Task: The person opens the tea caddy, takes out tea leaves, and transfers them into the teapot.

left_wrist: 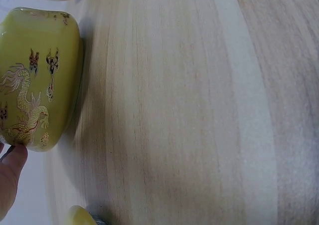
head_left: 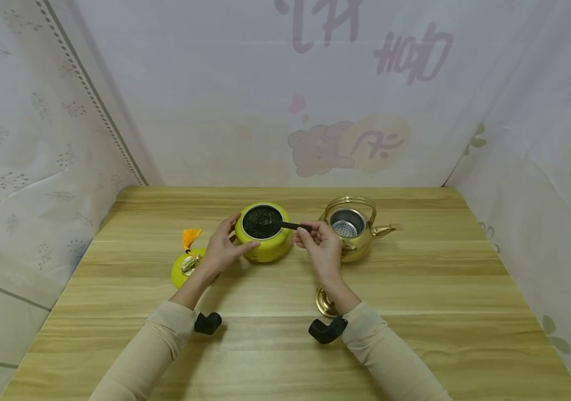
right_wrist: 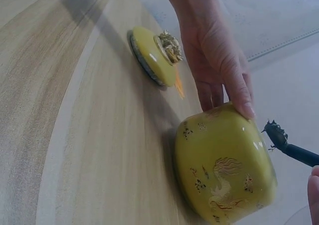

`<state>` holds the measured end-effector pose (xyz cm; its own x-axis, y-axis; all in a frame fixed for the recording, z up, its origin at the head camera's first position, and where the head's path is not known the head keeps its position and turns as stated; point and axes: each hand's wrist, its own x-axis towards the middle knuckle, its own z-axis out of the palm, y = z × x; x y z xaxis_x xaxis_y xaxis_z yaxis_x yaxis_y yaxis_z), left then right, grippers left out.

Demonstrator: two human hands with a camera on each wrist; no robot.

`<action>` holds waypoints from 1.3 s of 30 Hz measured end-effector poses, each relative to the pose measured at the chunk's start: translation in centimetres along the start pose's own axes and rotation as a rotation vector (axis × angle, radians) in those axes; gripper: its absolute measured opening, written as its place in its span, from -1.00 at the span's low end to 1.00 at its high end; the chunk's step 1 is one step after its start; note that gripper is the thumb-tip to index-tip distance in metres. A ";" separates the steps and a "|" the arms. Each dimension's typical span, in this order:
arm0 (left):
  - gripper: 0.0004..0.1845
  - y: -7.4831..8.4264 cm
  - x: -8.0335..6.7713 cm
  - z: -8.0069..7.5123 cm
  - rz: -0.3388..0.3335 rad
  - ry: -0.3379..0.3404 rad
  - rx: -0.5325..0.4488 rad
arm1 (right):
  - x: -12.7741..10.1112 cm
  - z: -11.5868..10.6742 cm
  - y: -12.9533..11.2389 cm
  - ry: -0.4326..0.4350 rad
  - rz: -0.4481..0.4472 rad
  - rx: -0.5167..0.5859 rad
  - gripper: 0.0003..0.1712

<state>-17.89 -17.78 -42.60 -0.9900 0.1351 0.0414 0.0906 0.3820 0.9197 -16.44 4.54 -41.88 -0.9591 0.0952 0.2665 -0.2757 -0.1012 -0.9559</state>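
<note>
A yellow tea jar point(head_left: 263, 235) with gold dragon marks stands open on the wooden table point(head_left: 415, 312), dark tea leaves filling it. My left hand point(head_left: 225, 245) grips its left side, thumb on the rim and fingers on the front wall; a fingertip point(left_wrist: 11, 177) touches the jar point(left_wrist: 37, 78). My right hand point(head_left: 317, 240) pinches a thin black scoop point(head_left: 291, 225) whose tip reaches over the jar's mouth. In the right wrist view the scoop point(right_wrist: 289, 146) carries a clump of leaves beside the jar point(right_wrist: 224, 172). The right fingertips point(right_wrist: 314, 192) barely show.
The jar's yellow lid point(head_left: 186, 265) with a gold knob and orange tassel lies left of my left hand, also seen as the lid point(right_wrist: 152, 55). A brass teapot point(head_left: 352, 228) with a strainer stands open at the right. Its brass lid point(head_left: 325, 303) lies under my right wrist.
</note>
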 end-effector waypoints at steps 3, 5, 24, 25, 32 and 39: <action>-0.10 1.4 -0.5 -0.2 -0.009 -0.006 -0.002 | 0.1 0.0 0.4 0.002 -0.040 0.003 -0.77; -0.11 1.9 -0.7 -0.2 -0.014 -0.008 0.010 | 0.2 0.0 0.5 0.000 -0.062 0.008 -0.78; -0.04 -2.0 0.7 -0.1 0.009 0.032 0.069 | 0.3 -0.4 -1.4 -0.015 -0.108 0.080 -0.77; -0.03 -2.1 0.6 -0.2 0.005 0.039 0.074 | 0.3 -0.4 -1.6 -0.017 -0.117 0.086 -0.77; -0.09 -1.7 0.2 -0.1 0.038 0.132 0.050 | 0.3 -1.1 -2.7 -0.009 -0.200 0.092 -0.79; -0.19 0.5 -0.8 1.6 0.111 0.198 -0.126 | -0.1 -3.1 -4.0 -0.005 -0.240 0.092 -0.75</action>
<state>-16.86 -16.18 -42.79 -0.9778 -0.0168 0.2090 0.1978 0.2566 0.9461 -15.04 8.05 -38.43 -0.8660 0.1226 0.4849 -0.4995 -0.1656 -0.8503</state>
